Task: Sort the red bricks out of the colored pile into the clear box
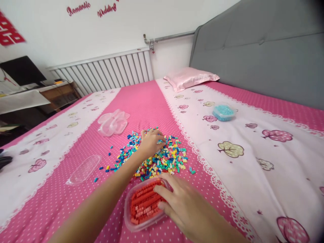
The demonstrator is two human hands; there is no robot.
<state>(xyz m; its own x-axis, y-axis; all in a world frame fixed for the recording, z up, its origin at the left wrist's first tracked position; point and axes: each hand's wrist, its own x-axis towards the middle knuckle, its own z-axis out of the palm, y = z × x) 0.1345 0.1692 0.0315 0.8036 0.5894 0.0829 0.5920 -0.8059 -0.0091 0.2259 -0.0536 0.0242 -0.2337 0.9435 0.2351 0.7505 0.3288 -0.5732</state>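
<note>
My left hand (pixel 152 141) reaches into a loose heap of small toy building bricks (pixel 162 162) in blue, yellow, green, white and red. Its fingers are bent and apart, touching the heap; their tips are partly hidden among the bricks. Close to me sits a clear plastic box (pixel 129 219) with rows of red bricks (pixel 145 202) inside. Over the right side of this box is my right hand (pixel 179 199), fingers spread, some tips above the red bricks and near the rim. No brick can be made out between them.
A clear lid (pixel 84 169) lies left of the heap, with several stacked clear containers (pixel 113 122) behind it. Farther right stands a clear box of light-blue bricks (pixel 224 112). A pink pillow (pixel 191 78) rests near the grey headboard (pixel 260 57). Stray bricks (pixel 107 167) dot the pink bedsheet.
</note>
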